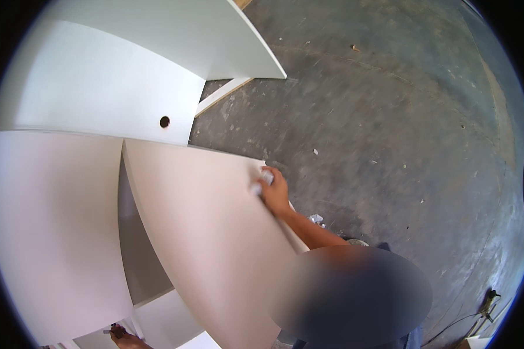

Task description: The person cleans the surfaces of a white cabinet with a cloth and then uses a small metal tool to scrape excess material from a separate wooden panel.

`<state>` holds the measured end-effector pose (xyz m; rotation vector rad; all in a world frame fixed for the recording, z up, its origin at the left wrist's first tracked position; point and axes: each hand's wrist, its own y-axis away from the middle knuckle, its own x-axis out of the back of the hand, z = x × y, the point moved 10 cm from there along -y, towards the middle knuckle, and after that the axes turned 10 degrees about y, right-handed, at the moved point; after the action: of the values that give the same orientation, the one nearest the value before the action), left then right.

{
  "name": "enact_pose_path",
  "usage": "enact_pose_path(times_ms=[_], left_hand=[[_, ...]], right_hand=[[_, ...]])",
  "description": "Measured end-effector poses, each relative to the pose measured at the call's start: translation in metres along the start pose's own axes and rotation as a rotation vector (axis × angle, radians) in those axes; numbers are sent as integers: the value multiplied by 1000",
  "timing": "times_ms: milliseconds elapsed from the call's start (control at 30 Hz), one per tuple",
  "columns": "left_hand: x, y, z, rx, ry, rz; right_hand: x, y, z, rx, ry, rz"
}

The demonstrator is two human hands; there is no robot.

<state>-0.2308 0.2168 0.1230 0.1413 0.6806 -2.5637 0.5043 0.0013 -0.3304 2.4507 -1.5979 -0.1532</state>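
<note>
Only a part of my left hand (124, 338) shows at the lower edge, between the white panels, next to a small dark thing (108, 331). Its fingers are cut off, so its grip is unclear. My right hand is out of the picture. Another person, blurred at the lower right, reaches an arm up to the far corner of a large tilted white panel (209, 232). That person's hand (272, 191) is closed on a small pale object (262, 180) pressed on the panel's corner.
A second white panel (52, 232) stands at the left with a narrow gap between the two. Behind lie a white board with a round hole (165, 121) and another white board (204, 35). Grey concrete floor (390, 128) with scraps spreads right; cables (486, 305) lie lower right.
</note>
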Motion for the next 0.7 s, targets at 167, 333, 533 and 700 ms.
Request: enact_pose_path(times_ms=[167,333,533,700], left_hand=[[-18,28,-17,27,6,42],[-3,24,11,28,-91,21],[-8,19,-2,75,-153,-11],[1,-4,-18,107,-156,-55]], right_hand=[[4,7,177,-648,-84,55],[21,80,207,-641,-44,-91],[51,119,161,-292,-146,-197],[67,160,13,-8,-126,-324]])
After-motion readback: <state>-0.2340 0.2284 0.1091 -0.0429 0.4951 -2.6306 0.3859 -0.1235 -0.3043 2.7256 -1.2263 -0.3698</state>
